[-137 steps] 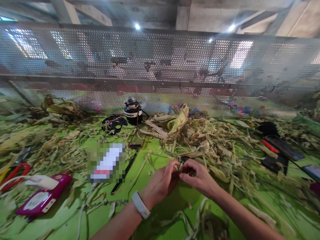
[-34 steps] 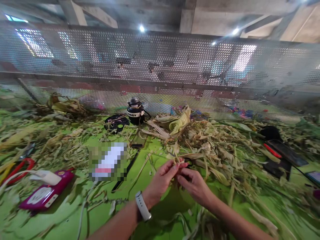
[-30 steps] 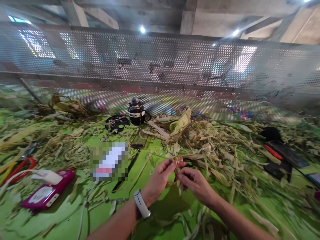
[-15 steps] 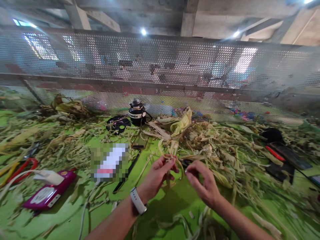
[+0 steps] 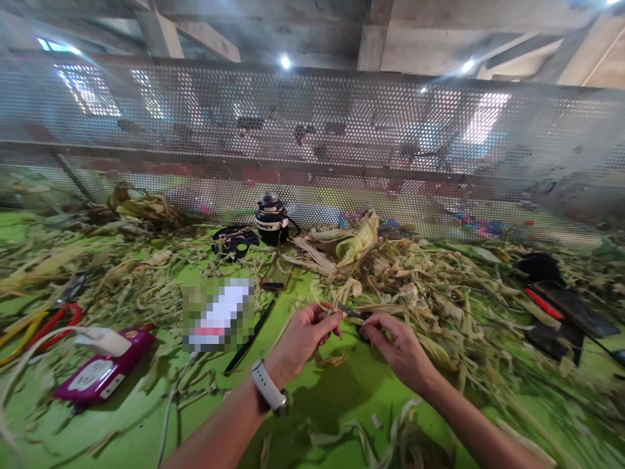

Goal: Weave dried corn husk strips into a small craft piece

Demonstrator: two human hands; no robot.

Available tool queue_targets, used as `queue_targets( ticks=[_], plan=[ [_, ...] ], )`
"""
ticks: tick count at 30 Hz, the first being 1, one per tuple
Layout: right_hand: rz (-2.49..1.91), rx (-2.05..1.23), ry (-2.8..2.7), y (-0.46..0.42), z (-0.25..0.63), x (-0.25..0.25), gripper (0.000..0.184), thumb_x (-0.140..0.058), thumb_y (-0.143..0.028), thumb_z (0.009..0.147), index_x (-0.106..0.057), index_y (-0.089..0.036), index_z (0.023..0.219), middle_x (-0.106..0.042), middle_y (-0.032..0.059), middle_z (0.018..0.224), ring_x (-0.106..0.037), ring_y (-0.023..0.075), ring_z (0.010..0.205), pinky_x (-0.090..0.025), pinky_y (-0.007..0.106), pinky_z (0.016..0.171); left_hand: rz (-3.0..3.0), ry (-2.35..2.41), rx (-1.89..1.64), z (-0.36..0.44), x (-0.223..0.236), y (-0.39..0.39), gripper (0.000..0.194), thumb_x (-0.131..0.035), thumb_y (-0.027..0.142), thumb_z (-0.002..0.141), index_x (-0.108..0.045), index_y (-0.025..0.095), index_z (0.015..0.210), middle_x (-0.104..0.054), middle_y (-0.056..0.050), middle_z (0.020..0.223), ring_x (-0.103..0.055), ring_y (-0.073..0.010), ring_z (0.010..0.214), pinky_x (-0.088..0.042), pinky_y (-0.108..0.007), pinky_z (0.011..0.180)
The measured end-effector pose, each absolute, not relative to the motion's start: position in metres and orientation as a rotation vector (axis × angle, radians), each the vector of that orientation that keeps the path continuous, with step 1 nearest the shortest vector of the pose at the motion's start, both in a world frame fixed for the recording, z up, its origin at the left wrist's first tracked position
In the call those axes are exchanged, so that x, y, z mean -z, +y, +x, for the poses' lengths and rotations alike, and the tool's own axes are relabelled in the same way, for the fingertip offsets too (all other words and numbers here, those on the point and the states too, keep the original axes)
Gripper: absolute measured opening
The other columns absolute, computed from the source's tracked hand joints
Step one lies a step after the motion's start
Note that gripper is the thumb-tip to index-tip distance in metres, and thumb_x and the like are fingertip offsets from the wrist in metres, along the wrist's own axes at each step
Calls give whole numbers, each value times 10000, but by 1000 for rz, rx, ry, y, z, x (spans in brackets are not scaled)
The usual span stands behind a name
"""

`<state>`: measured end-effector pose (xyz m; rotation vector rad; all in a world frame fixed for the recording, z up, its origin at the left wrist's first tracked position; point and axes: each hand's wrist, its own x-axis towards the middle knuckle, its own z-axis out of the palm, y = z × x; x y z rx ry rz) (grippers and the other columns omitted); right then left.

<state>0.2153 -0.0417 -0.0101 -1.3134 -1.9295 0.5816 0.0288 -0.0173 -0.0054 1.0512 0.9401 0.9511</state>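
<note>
L hand [image 5: 303, 335]: pinching dried corn-husk strips [image 5: 349, 286], per my feed.
R hand [image 5: 401, 348]: I see it grasping black scissors [image 5: 360, 315], nr L hand.

I report a whitish wristband [image 5: 267, 385] behind the fingers [image 5: 331, 323] of the left hand [image 5: 303, 337], its strap marked with a row of small dark holes. I note a dark, rounded piece [image 5: 282, 404] at one end. I find both forearms [image 5: 466, 417] bare behind the fingers.
</note>
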Motion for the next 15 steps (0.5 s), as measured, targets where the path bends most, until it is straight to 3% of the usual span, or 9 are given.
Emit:
queue_targets(
  ticks=[5, 7, 10, 12, 15],
  plan=[
    [-1274, -482, -2024, -40, 221, 9, 178, -453, -263, 869, -578, -188, 765, -597, 24, 700, -565, 161, 668, -458, 272, 626, 1094, 975, -944, 25, 7, -13, 308, -699, 402, 677, -595, 157, 831, -574, 38, 581, -404, -79, 492, -255, -200, 476],
    [-1201, -195, -2000, -41, 222, 10, 110, -509, -234, 820, -603, -194, 859, -631, 63, 860, -583, 207, 836, -463, 351, 765, 1131, 936, -910, 27, 7, -14, 320, -715, 419, 653, -610, 159, 806, -569, 36, 592, -424, -84, 508, -280, -202, 489],
    [-1118, 101, -1974, -44, 222, 8, 243, -571, -227, 780, -619, -212, 1017, -608, 98, 1093, -495, 272, 1106, -346, 474, 964, 1184, 838, -770, 35, 9, -22, 346, -726, 451, 626, -640, 147, 766, -576, 21, 615, -460, -94, 537, -336, -211, 528],
    [-1139, 4, -2035, -44, 219, 7, 205, -572, -261, 802, -649, -218, 988, -621, 94, 1090, -457, 281, 1162, -310, 490, 995, 1236, 786, -684, 41, 13, -28, 344, -711, 468, 638, -649, 142, 727, -579, 11, 615, -476, -104, 561, -365, -220, 559],
    [-1152, -490, -2051, -44, 210, 6, 216, -530, -359, 850, -681, -206, 862, -655, 85, 942, -517, 256, 1079, -394, 428, 930, 1323, 716, -647, 47, 19, -36, 320, -679, 467, 677, -642, 153, 720, -585, 1, 643, -492, -122, 609, -387, -229, 593]
  ],
)
